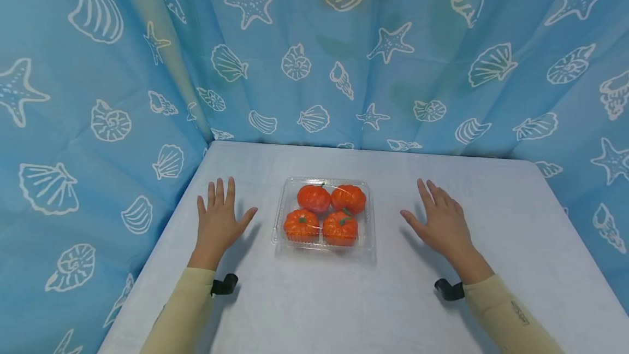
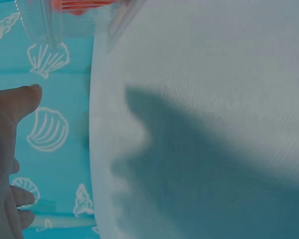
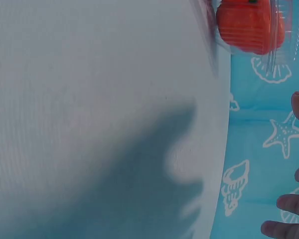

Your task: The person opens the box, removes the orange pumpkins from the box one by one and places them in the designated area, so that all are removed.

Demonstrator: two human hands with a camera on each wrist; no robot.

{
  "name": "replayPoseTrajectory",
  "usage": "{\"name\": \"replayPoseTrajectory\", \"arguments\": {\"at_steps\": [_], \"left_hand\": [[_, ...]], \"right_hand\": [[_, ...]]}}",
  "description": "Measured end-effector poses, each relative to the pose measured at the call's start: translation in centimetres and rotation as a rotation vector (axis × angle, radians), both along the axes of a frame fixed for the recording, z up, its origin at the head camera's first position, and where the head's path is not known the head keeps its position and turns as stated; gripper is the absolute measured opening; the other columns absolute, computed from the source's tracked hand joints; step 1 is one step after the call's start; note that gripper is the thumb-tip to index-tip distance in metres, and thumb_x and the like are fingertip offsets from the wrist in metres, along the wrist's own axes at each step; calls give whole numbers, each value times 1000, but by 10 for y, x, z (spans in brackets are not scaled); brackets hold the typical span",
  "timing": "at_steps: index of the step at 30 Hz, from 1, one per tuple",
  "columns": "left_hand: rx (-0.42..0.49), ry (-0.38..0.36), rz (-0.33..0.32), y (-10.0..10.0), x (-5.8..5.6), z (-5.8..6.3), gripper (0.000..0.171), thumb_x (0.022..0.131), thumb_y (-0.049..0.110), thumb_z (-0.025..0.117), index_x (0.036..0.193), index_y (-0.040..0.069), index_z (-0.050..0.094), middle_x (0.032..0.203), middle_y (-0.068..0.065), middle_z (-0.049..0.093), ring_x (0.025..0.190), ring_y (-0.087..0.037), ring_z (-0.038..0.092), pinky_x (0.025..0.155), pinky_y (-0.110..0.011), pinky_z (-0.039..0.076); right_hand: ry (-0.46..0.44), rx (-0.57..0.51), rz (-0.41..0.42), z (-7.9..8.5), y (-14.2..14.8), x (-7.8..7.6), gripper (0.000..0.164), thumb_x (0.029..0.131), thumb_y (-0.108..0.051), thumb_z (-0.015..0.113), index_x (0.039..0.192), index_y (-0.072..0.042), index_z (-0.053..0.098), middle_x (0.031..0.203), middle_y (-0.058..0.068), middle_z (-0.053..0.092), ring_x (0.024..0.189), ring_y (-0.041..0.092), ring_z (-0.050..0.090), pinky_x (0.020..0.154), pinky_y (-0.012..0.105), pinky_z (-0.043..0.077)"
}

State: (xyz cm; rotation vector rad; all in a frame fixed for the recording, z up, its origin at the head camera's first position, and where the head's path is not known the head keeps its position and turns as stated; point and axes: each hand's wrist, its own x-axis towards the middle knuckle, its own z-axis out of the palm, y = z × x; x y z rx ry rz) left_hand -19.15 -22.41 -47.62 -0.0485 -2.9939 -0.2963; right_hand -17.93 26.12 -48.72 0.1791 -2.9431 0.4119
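Between the two hands stands a clear plastic clamshell box (image 1: pixel 324 242) with its lid over several small orange pumpkins (image 1: pixel 340 228). Some of these have green stems. To the box's left, my left hand (image 1: pixel 218 225) is held over the table with fingers straight and thumb spread, touching nothing. My right hand (image 1: pixel 442 225) hovers on the other side in much the same pose, also holding nothing. In the left wrist view the box's corner (image 2: pixel 79 25) shows at the top, past the thumb. The right wrist view has one orange pumpkin (image 3: pixel 249 25) through the box's side.
A white cloth covers the table (image 1: pixel 324 310). Blue curtains (image 1: pixel 295 21) with white shells and starfish hang along the back and left edges. Each wrist carries a black camera mount (image 1: pixel 224 284), and both hands throw shadows on the cloth.
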Motion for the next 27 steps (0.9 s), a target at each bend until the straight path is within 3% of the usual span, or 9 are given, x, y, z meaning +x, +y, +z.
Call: {"name": "replayPoseTrajectory", "arguments": {"at_steps": [7, 14, 21, 27], "left_hand": [[25, 34, -18, 7, 7, 3, 89, 95, 50, 65, 159, 1, 28, 159, -29, 32, 149, -47, 25, 120, -65, 21], [102, 70, -27, 15, 14, -1, 76, 94, 41, 70, 151, -1, 43, 145, -28, 48, 134, -44, 46, 113, -60, 38], [126, 109, -43, 21, 20, 0, 60, 93, 37, 72, 135, -3, 57, 137, -26, 55, 125, -42, 54, 106, -58, 46], [277, 63, -81, 25, 26, -1, 45, 96, 34, 71, 129, 5, 65, 136, -20, 57, 124, -38, 56, 103, -55, 50]], "right_hand": [[37, -50, 20, -1, -7, 6, 87, 95, -47, 66, 161, -6, 26, 154, 28, 37, 137, 51, 38, 108, 72, 34], [5, -143, 45, 1, -19, 14, 79, 95, -42, 68, 158, -10, 34, 146, 28, 45, 132, 48, 45, 104, 70, 41], [-10, -200, 100, 3, -30, 20, 74, 95, -38, 70, 156, -11, 38, 139, 23, 53, 126, 43, 53, 101, 67, 45], [-21, -249, 139, 5, -39, 27, 71, 94, -33, 73, 154, -11, 42, 135, 18, 56, 116, 37, 60, 95, 61, 52]]}}
